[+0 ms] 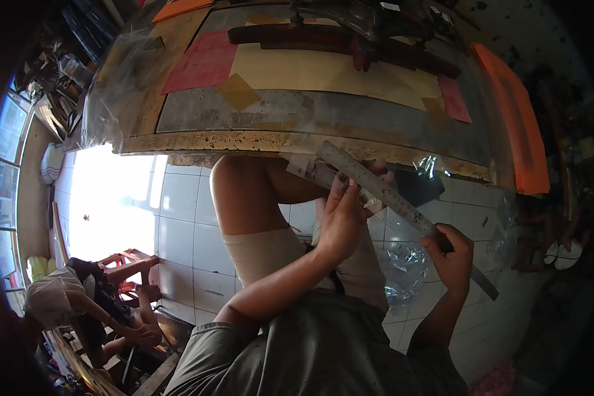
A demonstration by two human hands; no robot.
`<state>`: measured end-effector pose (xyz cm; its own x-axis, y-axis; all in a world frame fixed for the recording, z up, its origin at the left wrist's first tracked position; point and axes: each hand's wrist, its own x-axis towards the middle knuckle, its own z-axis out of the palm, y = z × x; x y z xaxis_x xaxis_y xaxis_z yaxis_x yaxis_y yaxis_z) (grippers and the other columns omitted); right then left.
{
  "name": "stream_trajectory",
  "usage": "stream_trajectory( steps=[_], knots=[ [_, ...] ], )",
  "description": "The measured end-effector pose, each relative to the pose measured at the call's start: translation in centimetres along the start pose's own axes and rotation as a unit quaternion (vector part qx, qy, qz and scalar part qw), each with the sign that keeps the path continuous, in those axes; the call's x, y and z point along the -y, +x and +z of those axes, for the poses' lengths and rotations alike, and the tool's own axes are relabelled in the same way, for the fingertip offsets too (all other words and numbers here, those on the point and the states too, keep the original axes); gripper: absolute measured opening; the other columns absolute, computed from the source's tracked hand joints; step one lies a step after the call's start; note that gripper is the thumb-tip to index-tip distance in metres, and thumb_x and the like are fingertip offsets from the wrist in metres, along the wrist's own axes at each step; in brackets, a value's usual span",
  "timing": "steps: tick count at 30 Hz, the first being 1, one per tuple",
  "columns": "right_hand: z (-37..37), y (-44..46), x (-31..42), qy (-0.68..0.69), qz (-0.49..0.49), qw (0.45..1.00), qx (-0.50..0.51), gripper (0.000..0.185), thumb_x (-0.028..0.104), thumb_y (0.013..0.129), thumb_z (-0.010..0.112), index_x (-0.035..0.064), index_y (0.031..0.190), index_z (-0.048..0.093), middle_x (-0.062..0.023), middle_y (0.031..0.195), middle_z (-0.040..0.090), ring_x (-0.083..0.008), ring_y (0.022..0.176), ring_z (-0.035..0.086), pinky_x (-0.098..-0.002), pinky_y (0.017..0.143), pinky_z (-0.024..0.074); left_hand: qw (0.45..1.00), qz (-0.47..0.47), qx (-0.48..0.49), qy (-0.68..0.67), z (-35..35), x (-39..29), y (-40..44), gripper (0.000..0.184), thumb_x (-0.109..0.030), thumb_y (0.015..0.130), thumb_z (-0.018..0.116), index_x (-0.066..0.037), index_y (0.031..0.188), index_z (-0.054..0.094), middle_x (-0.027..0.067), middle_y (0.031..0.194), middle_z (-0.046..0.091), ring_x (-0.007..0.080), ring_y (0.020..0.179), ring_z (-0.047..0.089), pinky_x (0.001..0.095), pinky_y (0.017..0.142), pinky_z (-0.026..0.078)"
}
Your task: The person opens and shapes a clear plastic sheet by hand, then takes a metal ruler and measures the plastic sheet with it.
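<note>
A long metal ruler [406,208] lies slantwise in front of my lap, its upper end by the bench edge. My right hand [450,254] is closed round its lower part. My left hand [343,221] is closed near the ruler's upper half, fingertips pressed on a clear plastic sheet [308,169] along the ruler's edge. Part of that sheet is hidden by the ruler and hand. More crinkled clear plastic [406,267] hangs below the ruler, beside my right leg.
The worn workbench [237,140] bears yellow paper [323,69], red paper [201,61] and a dark metal fixture [356,49]. An orange sheet [513,125] hangs over its right side. Another person [89,300] sits at lower left near a red stool [129,264]. White shoes [564,254] are at right.
</note>
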<state>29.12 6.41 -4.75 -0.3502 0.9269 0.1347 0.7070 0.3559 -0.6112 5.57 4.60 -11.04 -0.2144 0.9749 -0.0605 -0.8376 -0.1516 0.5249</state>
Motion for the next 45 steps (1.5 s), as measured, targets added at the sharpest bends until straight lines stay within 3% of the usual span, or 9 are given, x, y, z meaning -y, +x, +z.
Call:
stream_trajectory(
  steps=[3,6,9,12,16,17,26,44,45],
  knots=[
    [-0.9,0.1,0.0,0.002,0.001,1.0,-0.001,0.037,0.014,0.077,0.088,-0.0053,0.101,0.069,-0.0128,0.081,0.07,-0.0175,0.068,0.068,-0.0291,0.061,0.0527,0.998,0.01,-0.05,-0.04,1.8,1.2,-0.1,0.04,-0.028,0.113,0.034,-0.011,0.148,0.032,0.0154,0.149,0.048,0.031,0.136,0.051,0.0481,0.11,0.047],
    [-1.7,0.4,-0.6,0.009,0.01,1.0,0.013,0.037,0.014,0.076,0.089,-0.0058,0.1,0.068,-0.0132,0.083,0.07,-0.0177,0.069,0.068,-0.0289,0.062,0.053,0.997,-0.015,-0.036,-0.069,1.8,1.9,0.4,0.044,-0.029,0.112,0.034,-0.011,0.151,0.026,0.015,0.151,0.046,0.0315,0.138,0.048,0.0487,0.111,0.045],
    [-2.6,0.5,-1.3,0.012,-0.008,1.0,0.016,0.037,0.013,0.076,0.089,-0.0061,0.1,0.068,-0.0131,0.084,0.071,-0.0179,0.07,0.068,-0.0289,0.062,0.0535,0.996,-0.071,-0.005,0.054,1.2,1.1,0.3,0.047,-0.026,0.111,0.026,-0.009,0.155,0.023,0.019,0.15,0.044,0.0318,0.14,0.047,0.052,0.111,0.044],
    [-3.1,0.8,-2.4,0.023,-0.015,0.999,0.036,0.037,0.012,0.075,0.089,-0.0057,0.099,0.068,-0.013,0.084,0.071,-0.018,0.07,0.069,-0.0295,0.061,0.0543,0.991,-0.119,0.043,0.044,-1.1,-0.4,-0.6,0.053,-0.029,0.109,0.027,-0.009,0.157,0.018,0.0212,0.151,0.041,0.0353,0.14,0.047,0.0529,0.112,0.043],
    [-2.4,1.5,-2.2,0.0,-0.027,0.998,0.051,0.037,0.013,0.073,0.09,-0.004,0.097,0.068,-0.013,0.083,0.071,-0.0186,0.069,0.069,-0.03,0.06,0.055,0.994,-0.048,0.035,0.096,-3.1,-2.2,-1.8,0.055,-0.027,0.107,0.026,-0.008,0.158,0.015,0.0283,0.153,0.04,0.0392,0.141,0.045,0.0534,0.111,0.044],
    [-2.1,1.8,-2.0,-0.013,-0.041,0.998,0.051,0.037,0.014,0.073,0.09,-0.0035,0.096,0.068,-0.0129,0.082,0.07,-0.0188,0.068,0.069,-0.0302,0.059,0.0552,0.997,-0.026,0.045,0.053,-3.6,-2.0,-2.0,0.052,-0.021,0.108,0.026,-0.008,0.157,0.016,0.0246,0.149,0.045,0.0345,0.134,0.052,0.0501,0.111,0.046],
    [-0.3,2.5,-2.0,-0.023,-0.045,0.996,0.072,0.038,0.021,0.073,0.091,-0.0016,0.093,0.068,-0.0118,0.078,0.069,-0.0202,0.066,0.069,-0.0315,0.058,0.0557,0.991,-0.057,-0.016,0.12,-2.7,-2.5,-1.7,0.049,-0.024,0.112,0.037,-0.008,0.155,0.021,0.024,0.14,0.055,0.0306,0.121,0.064,0.0411,0.099,0.057],
    [-0.7,3.0,-2.6,-0.033,-0.031,0.993,0.106,0.043,0.028,0.07,0.094,-0.0003,0.086,0.065,-0.0083,0.069,0.066,-0.0172,0.062,0.066,-0.0283,0.059,0.0511,0.989,-0.01,-0.032,0.144,-1.2,-2.2,-2.3,0.044,-0.026,0.112,0.036,-0.005,0.149,0.028,0.0259,0.132,0.061,0.0293,0.116,0.067,0.0384,0.095,0.059],
    [-1.2,3.0,-3.2,-0.015,0.009,0.99,0.139,0.044,0.029,0.071,0.093,-0.0001,0.092,0.067,-0.0083,0.077,0.068,-0.0143,0.061,0.064,-0.0275,0.059,0.0499,0.986,-0.002,-0.048,0.161,-0.8,-2.3,-2.4,0.043,-0.027,0.112,0.037,-0.004,0.148,0.031,0.026,0.133,0.061,0.0288,0.114,0.068,0.0369,0.092,0.06]
  ],
)
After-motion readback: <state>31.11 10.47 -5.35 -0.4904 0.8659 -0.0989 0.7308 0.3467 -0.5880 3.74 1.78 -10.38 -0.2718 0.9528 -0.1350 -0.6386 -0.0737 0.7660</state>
